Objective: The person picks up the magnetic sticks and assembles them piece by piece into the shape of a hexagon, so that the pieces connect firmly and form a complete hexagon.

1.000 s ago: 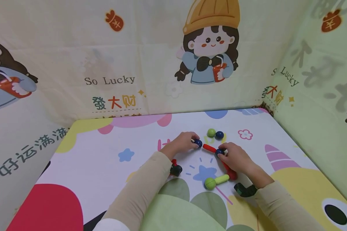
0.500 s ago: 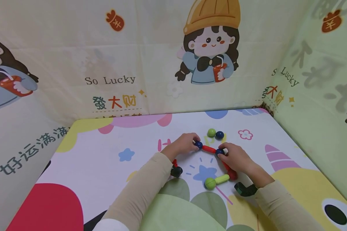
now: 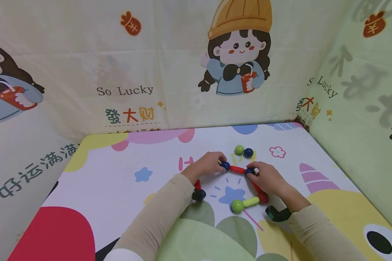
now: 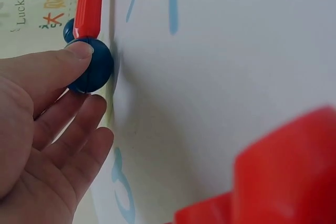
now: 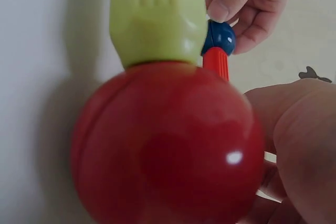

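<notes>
My left hand (image 3: 209, 165) pinches a dark blue ball (image 4: 94, 66) between thumb and fingers; its other fingers are loosely bent. The ball meets one end of a red rod (image 3: 237, 169). At the rod's other end, my right hand (image 3: 266, 177) grips a second dark blue ball (image 3: 249, 171), partly hidden by its fingers. From that ball another red rod (image 3: 256, 187) leads to a red ball (image 5: 168, 145). A light green rod (image 3: 250, 202) joins the red ball to a green ball (image 3: 237, 206), forming a bent chain on the table.
A loose green ball (image 3: 239, 149) and dark blue ball (image 3: 248, 152) sit side by side behind the hands. A blurred red piece (image 4: 294, 177) lies near my left wrist. Black devices (image 3: 277, 214) are worn at the wrists. Printed cloth walls (image 3: 170, 72) surround the patterned tabletop (image 3: 117, 185).
My left hand has brought its blue ball slightly right and nearer, closing the gap to the red rod's end. My right hand stays almost still, still gripping its ball.
</notes>
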The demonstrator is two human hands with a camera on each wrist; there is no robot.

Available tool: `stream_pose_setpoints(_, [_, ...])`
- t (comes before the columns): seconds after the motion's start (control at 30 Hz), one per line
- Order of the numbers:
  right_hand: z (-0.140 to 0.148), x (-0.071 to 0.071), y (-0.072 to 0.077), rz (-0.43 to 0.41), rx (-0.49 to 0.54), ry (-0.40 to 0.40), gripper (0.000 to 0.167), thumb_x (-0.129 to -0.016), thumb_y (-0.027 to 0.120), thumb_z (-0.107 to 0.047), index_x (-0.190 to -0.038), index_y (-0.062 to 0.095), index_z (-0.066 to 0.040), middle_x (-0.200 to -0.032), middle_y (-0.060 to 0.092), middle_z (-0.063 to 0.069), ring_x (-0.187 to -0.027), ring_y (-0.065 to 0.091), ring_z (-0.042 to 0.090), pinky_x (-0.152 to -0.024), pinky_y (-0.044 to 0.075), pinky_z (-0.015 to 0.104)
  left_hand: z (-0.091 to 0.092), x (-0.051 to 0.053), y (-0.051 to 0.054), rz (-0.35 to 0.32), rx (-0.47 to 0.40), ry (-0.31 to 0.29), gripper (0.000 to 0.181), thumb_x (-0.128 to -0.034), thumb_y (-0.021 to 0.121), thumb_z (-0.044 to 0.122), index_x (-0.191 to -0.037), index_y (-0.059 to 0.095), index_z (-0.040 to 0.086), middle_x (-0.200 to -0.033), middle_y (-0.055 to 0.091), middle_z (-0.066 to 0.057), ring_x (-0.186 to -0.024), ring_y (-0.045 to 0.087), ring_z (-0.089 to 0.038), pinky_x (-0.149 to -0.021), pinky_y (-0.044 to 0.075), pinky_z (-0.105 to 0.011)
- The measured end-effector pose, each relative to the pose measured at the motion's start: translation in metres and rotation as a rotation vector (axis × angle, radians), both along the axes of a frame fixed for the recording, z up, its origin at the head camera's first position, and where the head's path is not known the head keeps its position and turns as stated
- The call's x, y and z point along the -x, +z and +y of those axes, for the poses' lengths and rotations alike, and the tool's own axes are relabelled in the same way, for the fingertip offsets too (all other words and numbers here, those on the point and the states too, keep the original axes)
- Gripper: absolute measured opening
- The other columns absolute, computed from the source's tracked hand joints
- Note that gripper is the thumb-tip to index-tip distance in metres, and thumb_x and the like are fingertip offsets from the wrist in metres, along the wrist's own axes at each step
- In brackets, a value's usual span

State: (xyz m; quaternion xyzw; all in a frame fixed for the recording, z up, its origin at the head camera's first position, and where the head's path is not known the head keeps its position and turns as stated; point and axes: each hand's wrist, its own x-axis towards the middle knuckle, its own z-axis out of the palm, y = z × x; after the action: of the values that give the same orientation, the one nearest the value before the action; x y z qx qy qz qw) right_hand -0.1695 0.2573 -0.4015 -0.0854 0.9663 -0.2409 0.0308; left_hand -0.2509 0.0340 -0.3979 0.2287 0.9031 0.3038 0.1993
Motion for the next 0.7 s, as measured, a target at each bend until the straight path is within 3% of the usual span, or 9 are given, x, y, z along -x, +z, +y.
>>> stream_pose_setpoints(0.1, [0.0, -0.001, 0.0, -0.007, 0.004, -0.017, 0.037, -0.093, 0.07, -0.014, -0.127, 0.063, 0.0, -0.12, 0.063, 0.021, -0.096, 0.059, 0.031, -0.084, 0.055, 0.048, -0.001, -0.001, 0.001, 0.017, 0.005, 0.003, 0.041, -0.0927, 0.074, 0.017, -0.131, 0.061, 0.012, -0.124, 0.062, -0.004, -0.102, 0.059, -0.016, -0.094, 0.05, -0.029])
stream_pose_setpoints(0.2, [0.001, -0.003, 0.001, -0.009, 0.007, -0.028, 0.037, -0.093, 0.07, -0.014, -0.126, 0.063, 0.001, -0.118, 0.063, 0.021, -0.095, 0.059, 0.031, -0.084, 0.056, 0.048, -0.001, -0.003, 0.004, 0.08, 0.05, 0.001, 0.043, -0.0927, 0.073, 0.017, -0.133, 0.06, 0.012, -0.126, 0.062, -0.003, -0.108, 0.058, -0.017, -0.096, 0.049, -0.03])
stream_pose_setpoints(0.37, [0.002, -0.005, 0.003, -0.004, 0.018, -0.02, 0.036, -0.093, 0.069, -0.014, -0.125, 0.063, 0.002, -0.116, 0.063, 0.021, -0.092, 0.059, 0.029, -0.082, 0.056, 0.047, 0.003, -0.016, 0.016, 0.192, 0.107, -0.072, 0.042, -0.0932, 0.073, 0.02, -0.132, 0.061, 0.011, -0.123, 0.063, -0.002, -0.11, 0.058, -0.016, -0.095, 0.049, -0.027])
stream_pose_setpoints(0.5, [0.003, -0.004, 0.003, -0.001, 0.026, -0.016, 0.036, -0.093, 0.069, -0.014, -0.124, 0.063, 0.002, -0.115, 0.063, 0.021, -0.091, 0.059, 0.029, -0.082, 0.056, 0.047, 0.003, -0.025, 0.022, 0.164, 0.07, -0.093, 0.04, -0.092, 0.075, 0.02, -0.129, 0.062, 0.011, -0.117, 0.064, -0.001, -0.104, 0.059, -0.014, -0.087, 0.051, -0.022])
stream_pose_setpoints(0.7, [0.006, -0.004, -0.001, -0.004, 0.04, -0.02, 0.035, -0.093, 0.069, -0.014, -0.123, 0.063, 0.002, -0.113, 0.064, 0.018, -0.09, 0.06, 0.028, -0.08, 0.057, 0.044, -0.005, -0.023, 0.012, 0.11, 0.029, -0.058, 0.042, -0.0912, 0.076, 0.02, -0.13, 0.062, 0.012, -0.119, 0.064, 0.0, -0.108, 0.06, -0.015, -0.085, 0.052, -0.022])
